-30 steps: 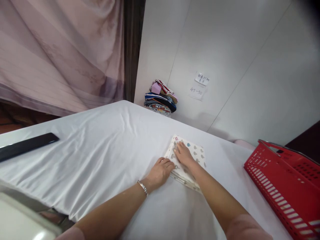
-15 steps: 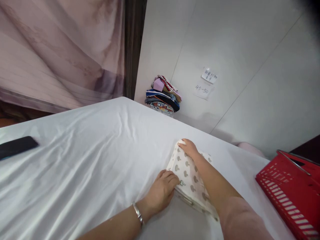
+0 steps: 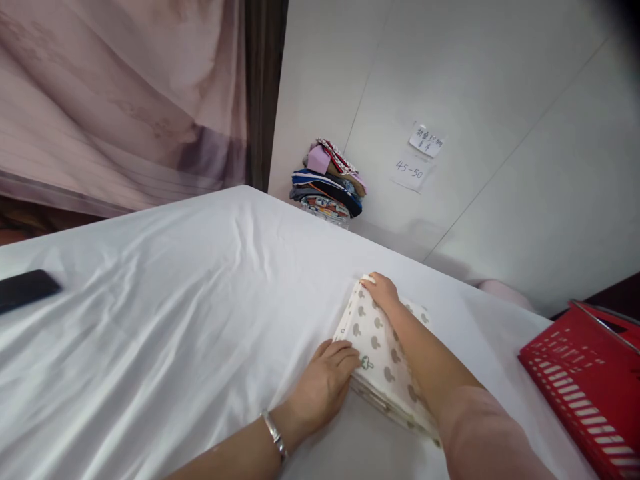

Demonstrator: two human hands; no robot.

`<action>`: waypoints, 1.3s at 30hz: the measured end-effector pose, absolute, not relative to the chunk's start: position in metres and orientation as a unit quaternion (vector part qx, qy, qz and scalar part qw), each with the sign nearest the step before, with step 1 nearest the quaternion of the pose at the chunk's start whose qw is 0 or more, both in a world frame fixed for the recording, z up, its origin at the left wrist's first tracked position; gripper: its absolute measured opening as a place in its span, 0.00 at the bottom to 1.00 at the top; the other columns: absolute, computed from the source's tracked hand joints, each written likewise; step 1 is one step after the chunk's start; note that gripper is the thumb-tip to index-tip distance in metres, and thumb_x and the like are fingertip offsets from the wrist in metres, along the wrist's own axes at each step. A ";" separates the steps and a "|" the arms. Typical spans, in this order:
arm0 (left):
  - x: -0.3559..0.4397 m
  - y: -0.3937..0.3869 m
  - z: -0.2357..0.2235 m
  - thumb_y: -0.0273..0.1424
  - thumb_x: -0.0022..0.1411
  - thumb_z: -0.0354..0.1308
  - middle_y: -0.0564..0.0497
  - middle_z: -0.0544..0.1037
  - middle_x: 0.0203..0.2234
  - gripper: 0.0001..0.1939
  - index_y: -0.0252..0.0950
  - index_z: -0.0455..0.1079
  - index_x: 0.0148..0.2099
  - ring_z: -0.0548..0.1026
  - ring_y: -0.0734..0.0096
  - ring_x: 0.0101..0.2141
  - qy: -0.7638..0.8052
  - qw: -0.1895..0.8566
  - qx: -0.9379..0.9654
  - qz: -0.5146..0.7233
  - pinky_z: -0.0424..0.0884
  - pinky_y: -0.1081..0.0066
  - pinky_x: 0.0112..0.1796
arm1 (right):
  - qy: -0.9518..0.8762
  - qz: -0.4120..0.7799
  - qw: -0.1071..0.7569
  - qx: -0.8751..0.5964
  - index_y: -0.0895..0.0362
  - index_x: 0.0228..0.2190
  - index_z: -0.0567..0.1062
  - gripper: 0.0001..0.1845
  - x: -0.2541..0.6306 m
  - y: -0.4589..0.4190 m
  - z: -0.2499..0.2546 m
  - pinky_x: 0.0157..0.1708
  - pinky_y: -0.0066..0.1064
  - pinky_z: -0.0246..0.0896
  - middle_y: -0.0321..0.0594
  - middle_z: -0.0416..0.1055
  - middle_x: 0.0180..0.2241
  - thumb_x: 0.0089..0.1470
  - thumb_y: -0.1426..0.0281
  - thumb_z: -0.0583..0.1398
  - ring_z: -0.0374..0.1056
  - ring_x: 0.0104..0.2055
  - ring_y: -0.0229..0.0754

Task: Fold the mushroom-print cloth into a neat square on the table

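A folded white cloth (image 3: pixel 376 342) with grey-brown mushroom prints and one green outlined mushroom lies on the table in several layers. My left hand (image 3: pixel 330 373), with a silver bracelet at the wrist, grips its near left corner, fingers over the top. At the far left corner, my right hand (image 3: pixel 381 290) pinches the cloth's edge, and a bit of white fabric sticks up by the fingertips. My right forearm crosses above the cloth and hides part of its right side.
A white sheet (image 3: pixel 200 300) with wrinkles covers the table. On the left lies a dark phone-like object (image 3: pixel 27 291). A red plastic basket (image 3: pixel 583 373) stands at right. Folded clothes (image 3: pixel 327 180) are stacked beyond the far edge, by a wall with paper notes (image 3: pixel 415 157).
The view has shifted slightly. Both hands stay at the same corners of the cloth, and a little more of its upright edge shows at my right fingertips.
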State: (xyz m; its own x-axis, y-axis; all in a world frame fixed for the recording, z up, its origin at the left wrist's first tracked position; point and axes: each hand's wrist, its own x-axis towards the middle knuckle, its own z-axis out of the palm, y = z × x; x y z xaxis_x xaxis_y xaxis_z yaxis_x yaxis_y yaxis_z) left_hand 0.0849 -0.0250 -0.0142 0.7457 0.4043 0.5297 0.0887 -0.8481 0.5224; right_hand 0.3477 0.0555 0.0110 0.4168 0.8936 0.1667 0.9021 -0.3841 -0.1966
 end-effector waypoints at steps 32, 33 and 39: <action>0.084 -0.024 -0.009 0.20 0.58 0.49 0.49 0.74 0.43 0.16 0.38 0.65 0.47 0.65 0.64 0.50 0.123 0.254 0.892 0.353 0.63 0.60 0.51 | -0.761 -0.002 0.063 -0.645 0.55 0.29 0.72 0.14 0.331 0.049 0.055 0.53 0.38 0.45 0.38 0.73 0.34 0.44 0.80 0.51 0.64 0.44 0.42; 0.084 -0.024 -0.009 0.20 0.58 0.49 0.49 0.74 0.44 0.16 0.38 0.65 0.47 0.65 0.64 0.50 0.124 0.256 0.892 0.351 0.63 0.60 0.51 | -0.763 -0.002 0.060 -0.643 0.55 0.30 0.73 0.14 0.331 0.051 0.051 0.52 0.37 0.46 0.38 0.73 0.34 0.45 0.80 0.51 0.64 0.43 0.41; 0.084 -0.024 -0.011 0.18 0.56 0.49 0.49 0.73 0.45 0.19 0.38 0.65 0.48 0.64 0.64 0.51 0.128 0.249 0.895 0.348 0.63 0.61 0.51 | -0.771 -0.002 0.060 -0.633 0.52 0.38 0.75 0.19 0.335 0.056 0.025 0.53 0.36 0.48 0.39 0.70 0.46 0.51 0.78 0.50 0.60 0.52 0.41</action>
